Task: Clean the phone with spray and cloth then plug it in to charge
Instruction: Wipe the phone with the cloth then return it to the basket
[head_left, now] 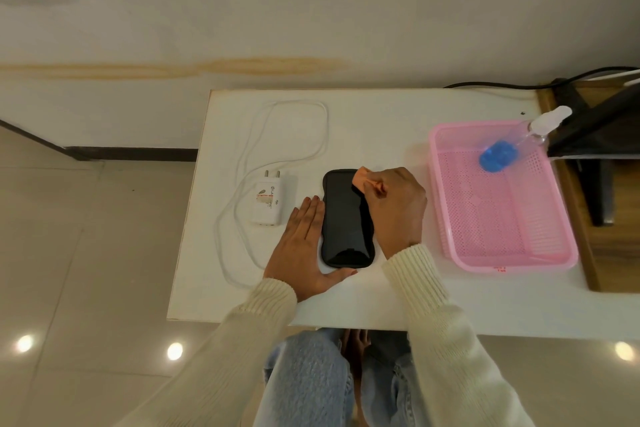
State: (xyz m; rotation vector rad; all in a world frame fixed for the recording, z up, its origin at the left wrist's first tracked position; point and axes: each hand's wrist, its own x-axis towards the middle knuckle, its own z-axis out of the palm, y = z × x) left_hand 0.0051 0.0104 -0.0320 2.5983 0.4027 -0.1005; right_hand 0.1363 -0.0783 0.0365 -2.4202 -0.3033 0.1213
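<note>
A black phone (343, 222) in a wavy-edged case lies screen up in the middle of the white table (381, 114). My left hand (304, 246) lies flat on the table with its fingers straight along the phone's left edge. My right hand (394, 208) grips a bunched orange cloth (363, 178) and holds it against the phone's top right corner. A clear spray bottle (516, 146) with blue liquid leans in the far corner of the pink basket (540, 253). A white charger brick (268, 201) lies left of the phone, its white cable (294, 107) looped behind.
The pink basket stands at the right of the table. Beyond it a dark stand (595, 135) sits on a wooden surface, with a black cord (502, 83) trailing along the wall. The table's left edge drops to a tiled floor. My knees are under the front edge.
</note>
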